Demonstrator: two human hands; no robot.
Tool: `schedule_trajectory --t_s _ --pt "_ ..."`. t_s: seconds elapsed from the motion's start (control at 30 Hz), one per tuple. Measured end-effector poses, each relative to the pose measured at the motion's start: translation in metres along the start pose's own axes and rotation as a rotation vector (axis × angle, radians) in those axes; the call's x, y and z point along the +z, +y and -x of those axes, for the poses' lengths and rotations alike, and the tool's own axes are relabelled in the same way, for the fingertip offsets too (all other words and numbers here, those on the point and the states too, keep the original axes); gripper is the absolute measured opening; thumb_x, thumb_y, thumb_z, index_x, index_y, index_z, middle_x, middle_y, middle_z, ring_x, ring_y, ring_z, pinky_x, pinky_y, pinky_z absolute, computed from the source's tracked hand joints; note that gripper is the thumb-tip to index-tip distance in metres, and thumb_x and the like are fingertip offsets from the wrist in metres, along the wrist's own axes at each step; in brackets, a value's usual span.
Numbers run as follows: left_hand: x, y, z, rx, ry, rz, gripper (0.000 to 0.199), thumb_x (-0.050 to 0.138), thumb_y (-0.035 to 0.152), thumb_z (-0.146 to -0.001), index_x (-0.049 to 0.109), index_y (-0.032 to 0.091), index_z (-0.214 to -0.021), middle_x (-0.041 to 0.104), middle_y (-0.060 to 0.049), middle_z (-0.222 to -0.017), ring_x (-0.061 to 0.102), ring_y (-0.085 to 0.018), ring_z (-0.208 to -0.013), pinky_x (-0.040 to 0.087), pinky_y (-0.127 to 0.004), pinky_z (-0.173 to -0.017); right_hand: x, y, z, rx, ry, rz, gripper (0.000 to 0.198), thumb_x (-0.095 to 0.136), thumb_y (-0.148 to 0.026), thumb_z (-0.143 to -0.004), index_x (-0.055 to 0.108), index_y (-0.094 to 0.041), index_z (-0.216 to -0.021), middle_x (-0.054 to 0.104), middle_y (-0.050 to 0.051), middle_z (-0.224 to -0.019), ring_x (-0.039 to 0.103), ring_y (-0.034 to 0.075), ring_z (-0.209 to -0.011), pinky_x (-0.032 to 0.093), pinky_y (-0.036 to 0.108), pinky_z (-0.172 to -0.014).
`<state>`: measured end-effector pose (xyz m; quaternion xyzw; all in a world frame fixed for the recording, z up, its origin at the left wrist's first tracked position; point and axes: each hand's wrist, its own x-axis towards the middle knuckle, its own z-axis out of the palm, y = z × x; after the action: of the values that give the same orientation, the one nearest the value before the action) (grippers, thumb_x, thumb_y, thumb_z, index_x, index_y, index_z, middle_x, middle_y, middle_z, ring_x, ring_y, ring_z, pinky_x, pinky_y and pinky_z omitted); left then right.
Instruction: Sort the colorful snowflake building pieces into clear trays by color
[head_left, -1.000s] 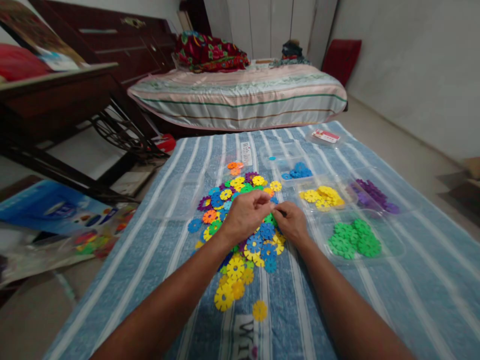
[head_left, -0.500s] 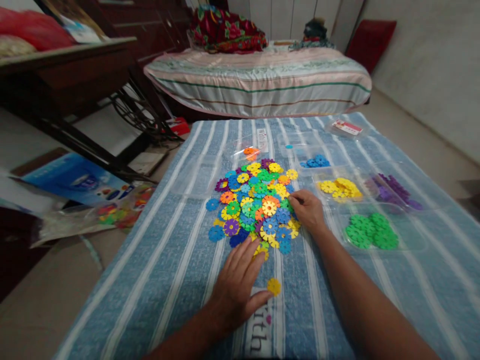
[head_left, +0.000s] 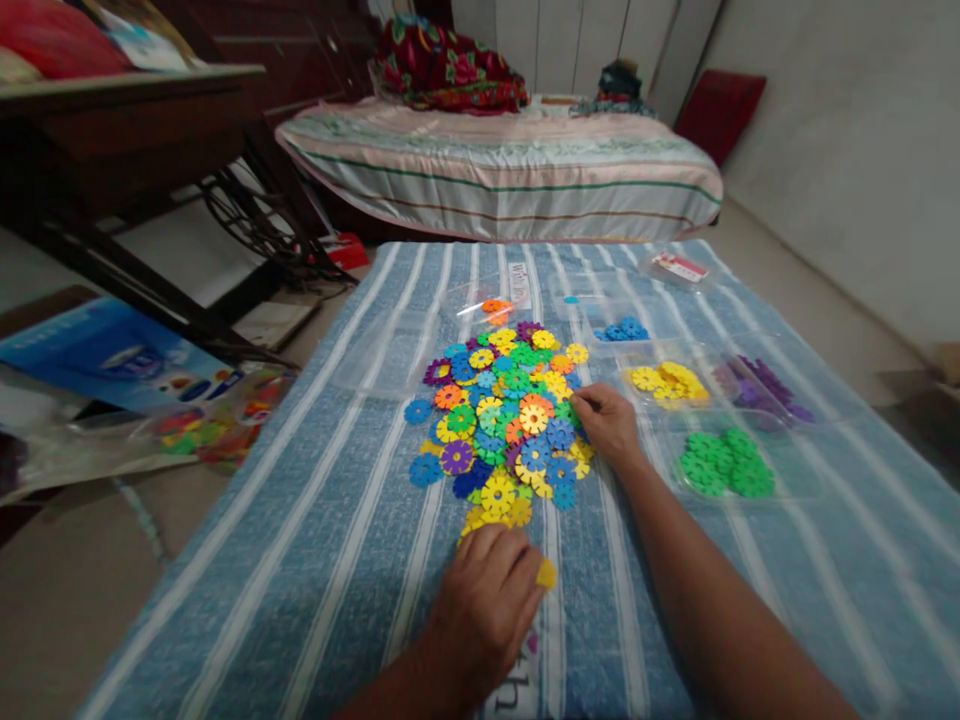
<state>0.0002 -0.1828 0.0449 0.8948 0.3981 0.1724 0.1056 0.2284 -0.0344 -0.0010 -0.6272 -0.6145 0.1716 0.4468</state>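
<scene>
A heap of colourful plastic snowflake discs [head_left: 517, 400] lies on the striped cloth. My left hand [head_left: 491, 590] is closed at the near edge of the heap, knuckles up. A yellow snowflake disc [head_left: 547, 573] sticks out beside its index finger, partly covered. More yellow discs [head_left: 498, 496] lie just beyond its fingertips. My right hand [head_left: 606, 422] rests at the heap's right side, thumb and forefinger pinched together; whatever is between them is hidden.
Clear plastic boxes to the right hold green discs [head_left: 726, 462], yellow discs [head_left: 671, 382], purple discs [head_left: 769, 388] and blue discs [head_left: 622, 329]. Orange discs [head_left: 496, 309] sit in a box behind the heap. A clear container [head_left: 386, 355] stands left. Beyond is a bed [head_left: 495, 170].
My left hand has curled its fingers and drawn back slightly towards me, uncovering yellow discs at the heap's near edge. My right hand keeps its place by the heap. The view has shifted a little.
</scene>
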Motion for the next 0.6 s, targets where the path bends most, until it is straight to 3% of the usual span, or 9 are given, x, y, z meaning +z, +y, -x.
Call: schedule_trajectory --t_s 0.1,0.23,0.4,0.5,0.6 --pt "0.003 0.001 -0.009 -0.034 -0.119 0.001 0.016 0.043 0.016 -0.086 0.058 0.020 -0.081 0.059 -0.005 -0.078 0.053 -0.020 -0.075 0.046 -0.033 -0.070 0.002 0.000 -0.001 -0.011 0.004 -0.003 0.023 0.051 -0.031 -0.080 0.069 -0.020 -0.071 0.065 0.003 -0.074 0.059 0.018 -0.075 0.045 0.030 -0.072" --pt "-0.008 -0.001 -0.018 -0.126 -0.281 0.119 0.010 0.047 0.017 -0.082 0.057 0.020 -0.084 0.060 -0.005 -0.086 0.054 -0.019 -0.080 0.043 -0.031 -0.069 0.004 0.002 -0.003 -0.022 0.004 0.006 0.021 0.051 -0.030 -0.080 0.068 -0.020 -0.072 0.066 0.003 -0.076 0.059 0.017 -0.075 0.044 0.029 -0.073" --pt "-0.022 -0.002 -0.035 -0.370 -0.411 0.428 0.014 0.052 0.023 -0.079 0.049 0.018 -0.066 0.054 0.001 -0.063 0.050 -0.013 -0.062 0.034 -0.024 -0.055 0.004 0.002 -0.004 -0.039 -0.005 0.014 0.020 0.052 -0.029 -0.080 0.068 -0.020 -0.071 0.065 0.002 -0.074 0.059 0.017 -0.075 0.043 0.029 -0.071" --pt "-0.024 -0.001 -0.063 -0.539 -0.365 0.673 0.017 0.058 0.026 -0.074 0.050 0.017 -0.062 0.048 0.005 -0.055 0.045 -0.009 -0.053 0.031 -0.021 -0.049 0.005 0.001 -0.004 -0.045 0.007 0.016 0.022 0.052 -0.029 -0.080 0.068 -0.019 -0.071 0.065 0.004 -0.074 0.059 0.018 -0.074 0.043 0.030 -0.071" --pt "-0.031 0.008 -0.113 -0.585 -0.201 0.919 0.013 0.062 0.025 -0.069 0.053 0.017 -0.065 0.051 0.005 -0.053 0.047 -0.008 -0.050 0.034 -0.019 -0.048 0.004 0.002 -0.003 -0.039 0.001 0.010 0.021 0.052 -0.029 -0.079 0.069 -0.020 -0.071 0.066 0.004 -0.074 0.059 0.018 -0.073 0.044 0.030 -0.069"
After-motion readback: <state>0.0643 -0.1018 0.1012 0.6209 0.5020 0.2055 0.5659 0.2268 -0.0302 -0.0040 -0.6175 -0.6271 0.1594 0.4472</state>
